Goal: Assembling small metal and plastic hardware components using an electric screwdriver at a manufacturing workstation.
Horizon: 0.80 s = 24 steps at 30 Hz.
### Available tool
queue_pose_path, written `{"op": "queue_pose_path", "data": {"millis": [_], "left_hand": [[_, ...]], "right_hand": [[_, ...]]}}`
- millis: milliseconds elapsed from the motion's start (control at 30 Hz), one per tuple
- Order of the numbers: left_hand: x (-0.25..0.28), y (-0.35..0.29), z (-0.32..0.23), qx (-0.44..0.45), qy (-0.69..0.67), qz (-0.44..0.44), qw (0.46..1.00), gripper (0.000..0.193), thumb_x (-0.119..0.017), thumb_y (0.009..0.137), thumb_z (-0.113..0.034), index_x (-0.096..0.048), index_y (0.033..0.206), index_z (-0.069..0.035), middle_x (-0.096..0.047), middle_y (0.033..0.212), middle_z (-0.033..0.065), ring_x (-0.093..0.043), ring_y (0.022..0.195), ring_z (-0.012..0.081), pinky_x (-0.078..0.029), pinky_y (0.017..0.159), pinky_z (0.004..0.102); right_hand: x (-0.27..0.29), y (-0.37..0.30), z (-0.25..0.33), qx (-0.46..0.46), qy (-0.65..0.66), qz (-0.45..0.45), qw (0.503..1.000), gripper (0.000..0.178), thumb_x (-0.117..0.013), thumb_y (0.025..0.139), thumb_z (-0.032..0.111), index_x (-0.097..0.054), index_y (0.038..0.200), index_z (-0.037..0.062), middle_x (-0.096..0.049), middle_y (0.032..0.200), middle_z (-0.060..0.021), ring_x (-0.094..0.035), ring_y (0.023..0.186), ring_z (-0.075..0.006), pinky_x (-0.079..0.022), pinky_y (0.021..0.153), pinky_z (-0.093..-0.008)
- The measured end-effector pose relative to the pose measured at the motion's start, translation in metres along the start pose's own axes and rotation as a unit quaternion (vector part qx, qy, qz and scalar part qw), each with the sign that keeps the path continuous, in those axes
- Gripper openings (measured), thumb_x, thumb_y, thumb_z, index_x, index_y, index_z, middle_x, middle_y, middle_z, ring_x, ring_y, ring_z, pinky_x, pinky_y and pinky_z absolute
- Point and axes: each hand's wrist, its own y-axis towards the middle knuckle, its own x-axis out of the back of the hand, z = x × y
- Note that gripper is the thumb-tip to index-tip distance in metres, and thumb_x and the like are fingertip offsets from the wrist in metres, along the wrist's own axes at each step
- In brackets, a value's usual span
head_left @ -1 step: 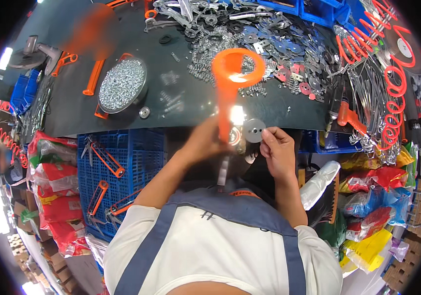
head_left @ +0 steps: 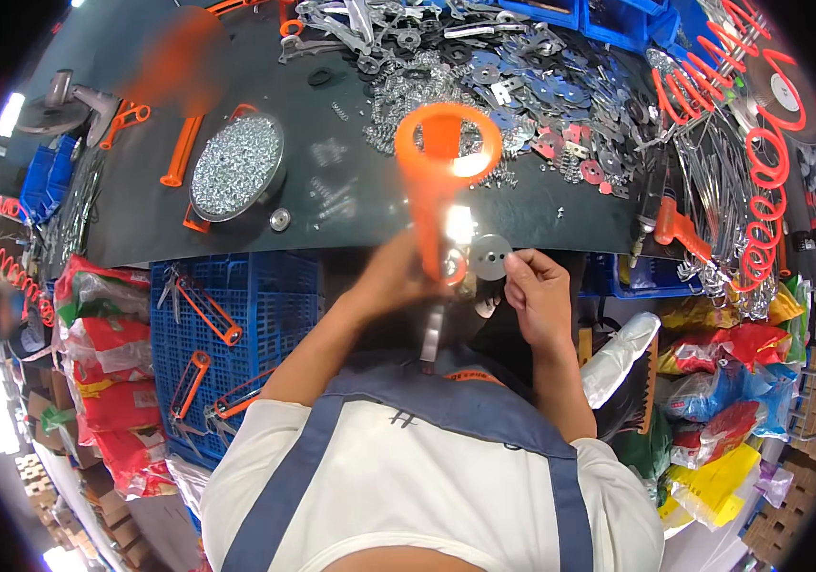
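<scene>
My left hand (head_left: pixel 394 272), partly blurred, is closed round the lower end of an orange metal frame with a ring-shaped end (head_left: pixel 449 143), like that of a caulking gun. The ring points away from me, over the bench edge. A pale metal strip (head_left: pixel 432 334) shows below this hand, toward my apron; what it joins is hidden. In my right hand (head_left: pixel 540 294), thumb and fingertips pinch the rim of a round grey metal disc with small holes (head_left: pixel 491 257). The disc stands just right of the frame's lower end; whether they touch I cannot tell.
A metal bowl of small shiny parts (head_left: pixel 273 186) stands left on the dark bench (head_left: pixel 332 229). Springs (head_left: pixel 418 86) and metal plates (head_left: pixel 570 81) are heaped beyond my hands. An orange-handled power tool (head_left: pixel 680 229) lies right. A blue crate (head_left: pixel 275 305) holds orange frames below left.
The ring end of the orange frame has swung slightly left and toward me. The disc and my right hand have shifted slightly left.
</scene>
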Motion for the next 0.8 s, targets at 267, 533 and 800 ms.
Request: {"op": "queue_pose_path", "data": {"millis": [267,533,800], "left_hand": [[-0.011,-0.002,0.036,-0.06,0.015,-0.073,0.995,0.06,-0.083,0.061,-0.024,-0.058,0.113,-0.007,-0.06,0.1,0.0067,-0.058,0.089,0.0201,-0.047,0.075,0.0335],[-0.013,-0.005,0.037,-0.155,0.054,-0.07,0.984,0.032,-0.083,0.06,-0.016,-0.064,0.083,-0.005,-0.06,0.114,0.0147,-0.057,0.108,0.0312,-0.044,0.092,0.0385],[-0.017,-0.004,0.038,-0.173,0.059,-0.086,0.979,0.029,-0.082,0.06,-0.017,-0.067,0.083,-0.006,-0.063,0.109,0.0132,-0.058,0.106,0.0315,-0.044,0.092,0.0394]], "right_hand": [[-0.025,0.019,-0.033,0.008,-0.135,0.005,0.991,0.018,-0.064,0.084,0.014,-0.062,0.073,-0.0003,-0.054,0.06,0.0011,-0.042,0.049,-0.0038,-0.032,0.045,-0.0209],[-0.024,0.028,-0.028,0.151,-0.433,0.009,0.889,0.018,-0.068,0.078,0.014,-0.056,0.075,-0.0006,-0.049,0.058,-0.0054,-0.046,0.054,-0.0105,-0.04,0.051,-0.0264],[-0.025,0.014,-0.029,0.105,-0.332,0.021,0.937,0.017,-0.065,0.077,0.004,-0.053,0.089,0.0014,-0.05,0.073,-0.0018,-0.041,0.057,-0.0056,-0.038,0.054,-0.0208]]}}
